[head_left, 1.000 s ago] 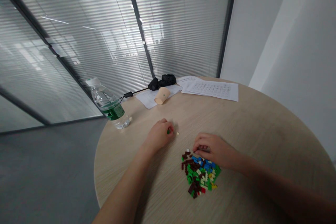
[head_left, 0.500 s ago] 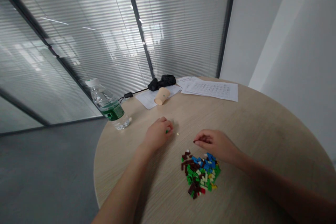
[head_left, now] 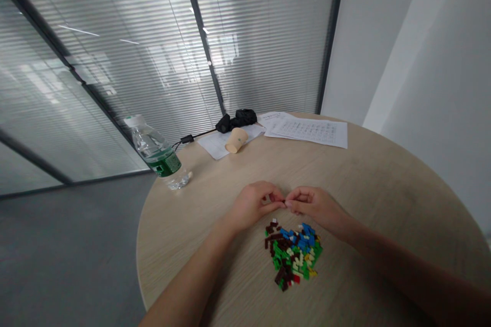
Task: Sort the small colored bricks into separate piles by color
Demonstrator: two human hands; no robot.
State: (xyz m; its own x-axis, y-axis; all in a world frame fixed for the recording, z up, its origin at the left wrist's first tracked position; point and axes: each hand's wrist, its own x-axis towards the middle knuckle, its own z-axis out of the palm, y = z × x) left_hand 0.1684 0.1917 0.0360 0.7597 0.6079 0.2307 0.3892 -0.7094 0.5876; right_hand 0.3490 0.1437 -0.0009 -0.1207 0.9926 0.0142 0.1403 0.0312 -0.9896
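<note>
Pale round table (head_left: pixel 364 189); the person's left hand (head_left: pixel 251 207) and right hand (head_left: pixel 317 209) meet just beyond the brick pile (head_left: pixel 282 251), fingers of both pinched together on one tiny dark brick (head_left: pixel 284 201); uneven pressure could flick it loose.

One pile of bricks (head_left: pixel 293 253), one table (head_left: pixel 368 184).
One left hand (head_left: pixel 249 204) and one right hand (head_left: pixel 314 207) are counted, with one dark piece (head_left: pixel 284 201) pinched between the two. In the pile, seven colours can be told: brown, blue, green, cream, yellow, red and white. The bricks are too small and crowded to be numbered exactly, but several dozen seem to be shown. Beyond the hands, one bottle (head_left: pixel 164 161) with one cap (head_left: pixel 135 121) and one green label (head_left: pixel 165 163), one cup (head_left: pixel 237 140), three sheets (head_left: pixel 307 130), two black lumps (head_left: pixel 245 117) and one cord (head_left: pixel 187 139) are counted.
</note>
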